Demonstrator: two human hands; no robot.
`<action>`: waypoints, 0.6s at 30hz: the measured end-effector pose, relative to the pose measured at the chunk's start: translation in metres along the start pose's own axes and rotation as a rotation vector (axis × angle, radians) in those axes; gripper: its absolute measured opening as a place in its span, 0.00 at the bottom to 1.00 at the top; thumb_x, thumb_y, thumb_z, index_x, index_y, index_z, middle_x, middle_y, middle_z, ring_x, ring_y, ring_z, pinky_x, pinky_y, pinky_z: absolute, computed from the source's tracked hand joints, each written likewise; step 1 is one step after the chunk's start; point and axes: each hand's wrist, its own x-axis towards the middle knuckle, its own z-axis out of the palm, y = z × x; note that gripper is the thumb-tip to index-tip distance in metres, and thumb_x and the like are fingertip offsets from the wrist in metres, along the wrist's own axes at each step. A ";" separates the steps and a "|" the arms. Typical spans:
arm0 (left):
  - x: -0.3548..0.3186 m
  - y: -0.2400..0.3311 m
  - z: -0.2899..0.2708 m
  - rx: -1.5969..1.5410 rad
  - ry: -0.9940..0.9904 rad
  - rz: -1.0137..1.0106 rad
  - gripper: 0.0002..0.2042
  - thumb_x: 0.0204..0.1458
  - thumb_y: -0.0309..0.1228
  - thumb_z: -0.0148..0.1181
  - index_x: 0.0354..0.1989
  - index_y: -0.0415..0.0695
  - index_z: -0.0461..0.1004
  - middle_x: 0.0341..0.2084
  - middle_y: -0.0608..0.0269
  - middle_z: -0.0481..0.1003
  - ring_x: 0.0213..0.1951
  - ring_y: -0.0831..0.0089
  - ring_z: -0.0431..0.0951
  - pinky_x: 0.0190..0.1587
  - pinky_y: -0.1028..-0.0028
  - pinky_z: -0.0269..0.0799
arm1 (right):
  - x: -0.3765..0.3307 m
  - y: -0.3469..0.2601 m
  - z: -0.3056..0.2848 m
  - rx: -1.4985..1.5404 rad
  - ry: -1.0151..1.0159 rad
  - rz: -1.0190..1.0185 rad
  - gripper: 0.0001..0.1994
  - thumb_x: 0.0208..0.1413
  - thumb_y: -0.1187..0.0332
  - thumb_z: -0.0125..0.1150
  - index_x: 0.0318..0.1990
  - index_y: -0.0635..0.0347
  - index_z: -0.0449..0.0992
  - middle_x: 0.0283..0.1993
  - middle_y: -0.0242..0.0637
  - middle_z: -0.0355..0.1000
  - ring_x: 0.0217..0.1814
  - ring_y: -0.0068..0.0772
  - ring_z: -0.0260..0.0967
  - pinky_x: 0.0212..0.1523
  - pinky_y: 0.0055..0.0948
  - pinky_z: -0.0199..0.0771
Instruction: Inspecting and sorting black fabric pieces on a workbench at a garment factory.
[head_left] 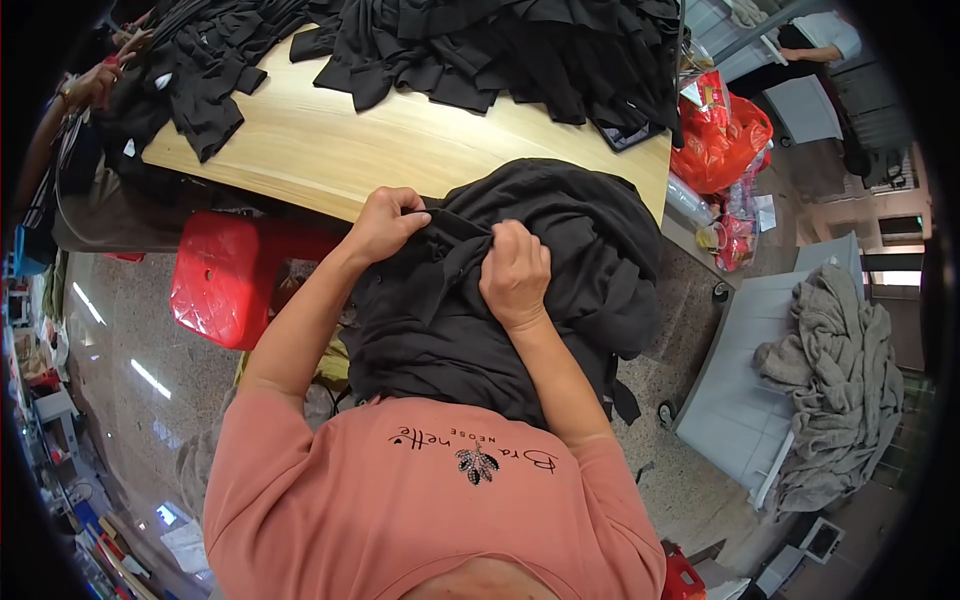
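Note:
A dark grey garment [440,345] lies bunched over my lap and up onto the near edge of the wooden table [330,135]. My left hand [387,224] pinches its edge between thumb and fingers. To the right, my right hand [515,275] is closed on the same cloth, its fingers curled under and partly hidden. Between the two hands a strip of the edge is drawn out. More of the dark cloth is heaped beyond my right hand, and I cannot tell whether it is one piece or several.
Black garments [480,50] pile across the table's far side, with a phone-like dark device [625,133] at its right corner. A red stool [222,280] stands left, a red plastic bag [722,140] right. Grey cloth [840,390] drapes over a pale cart [735,380]. Other people work at both upper sides.

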 end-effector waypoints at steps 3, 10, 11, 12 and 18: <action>0.008 0.000 0.003 -0.038 -0.001 0.038 0.05 0.40 0.24 0.56 0.20 0.35 0.69 0.13 0.69 0.66 0.20 0.84 0.62 0.22 0.79 0.59 | 0.007 -0.007 -0.014 0.142 0.100 -0.349 0.07 0.36 0.75 0.52 0.28 0.57 0.70 0.37 0.35 0.69 0.42 0.34 0.66 0.44 0.34 0.58; 0.003 -0.013 0.013 0.114 0.047 0.130 0.05 0.38 0.26 0.54 0.19 0.38 0.69 0.11 0.59 0.64 0.17 0.76 0.63 0.21 0.73 0.59 | -0.002 -0.014 -0.003 0.256 -0.248 -0.551 0.10 0.40 0.67 0.50 0.33 0.56 0.72 0.42 0.35 0.69 0.47 0.33 0.63 0.49 0.40 0.56; -0.001 -0.020 0.012 0.110 0.053 0.157 0.05 0.38 0.26 0.54 0.19 0.38 0.69 0.14 0.57 0.66 0.21 0.73 0.65 0.24 0.73 0.61 | -0.001 -0.019 0.001 0.263 -0.170 -0.552 0.09 0.40 0.67 0.49 0.30 0.57 0.71 0.35 0.33 0.68 0.39 0.30 0.62 0.46 0.36 0.58; -0.001 -0.018 0.015 0.122 0.030 0.179 0.05 0.38 0.27 0.55 0.21 0.37 0.69 0.17 0.56 0.67 0.23 0.69 0.67 0.26 0.72 0.62 | 0.000 -0.018 0.000 0.261 -0.155 -0.523 0.09 0.40 0.67 0.48 0.30 0.57 0.71 0.30 0.31 0.65 0.36 0.29 0.62 0.45 0.34 0.58; 0.005 -0.017 0.022 0.065 -0.040 0.200 0.05 0.37 0.24 0.56 0.22 0.36 0.69 0.21 0.56 0.68 0.29 0.65 0.68 0.32 0.71 0.64 | 0.009 -0.036 -0.024 0.414 -0.062 -0.518 0.12 0.43 0.72 0.48 0.37 0.62 0.70 0.26 0.32 0.63 0.29 0.29 0.63 0.45 0.34 0.59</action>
